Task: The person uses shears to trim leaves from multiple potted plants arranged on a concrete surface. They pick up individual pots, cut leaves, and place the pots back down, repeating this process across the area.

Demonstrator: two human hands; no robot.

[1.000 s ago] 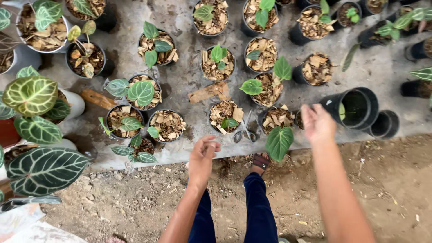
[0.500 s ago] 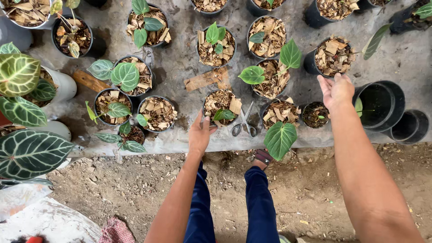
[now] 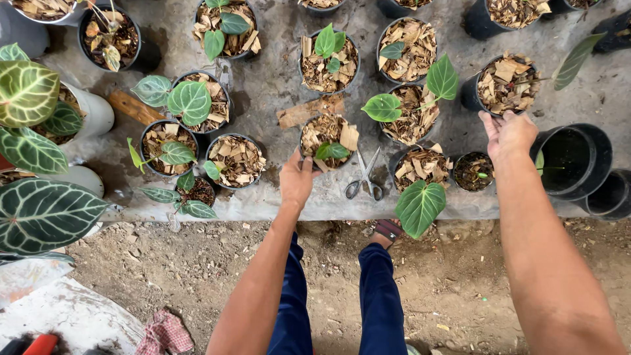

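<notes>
My left hand [image 3: 297,179] reaches to the near rim of a black pot [image 3: 327,137] filled with wood chips and one small green leaf; the fingers touch its rim. My right hand [image 3: 507,133] grips the near rim of another black pot of wood chips [image 3: 507,82] further right. Between my hands lie scissors [image 3: 365,177] on the grey sheet [image 3: 276,92], beside a pot with a large green leaf [image 3: 420,205].
Several black pots with young plants and bark chips cover the grey sheet. Empty black pots [image 3: 575,161] stand at the right. Big veined leaves [image 3: 39,213] and white pots [image 3: 92,115] crowd the left. Bare soil [image 3: 197,276], my legs and a checked cloth [image 3: 164,332] lie below.
Both hands have reached forward: the left from the sheet's edge to the small-leaf pot's rim, the right up to the chip-filled pot. The view has moved closer.
</notes>
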